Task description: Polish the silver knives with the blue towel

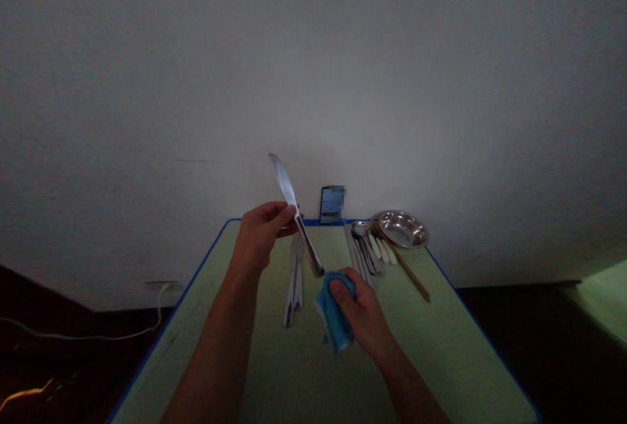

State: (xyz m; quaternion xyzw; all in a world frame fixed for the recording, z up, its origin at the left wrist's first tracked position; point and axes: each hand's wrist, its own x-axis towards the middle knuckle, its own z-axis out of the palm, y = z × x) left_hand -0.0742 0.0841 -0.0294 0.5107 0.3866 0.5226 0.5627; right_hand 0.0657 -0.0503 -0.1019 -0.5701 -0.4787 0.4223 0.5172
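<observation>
My left hand [267,231] pinches a shiny metal table knife [307,241] near the join of blade and handle. The knife is tilted, blade up to the left and handle end down to the right. A bunched blue cloth [336,313] is gripped in my right hand [362,306], just below the handle's end; whether cloth and handle touch I cannot tell. Beneath the held knife, more table knives [292,287] lie on the table, partly hidden by my left hand.
On the pale green, blue-edged table [294,378], several metal utensils [365,251], white-handled pieces [385,249] and brown chopsticks [414,277] lie at the right. A steel bowl [404,229] stands at the back right corner. A phone [332,205] leans on the wall [313,84].
</observation>
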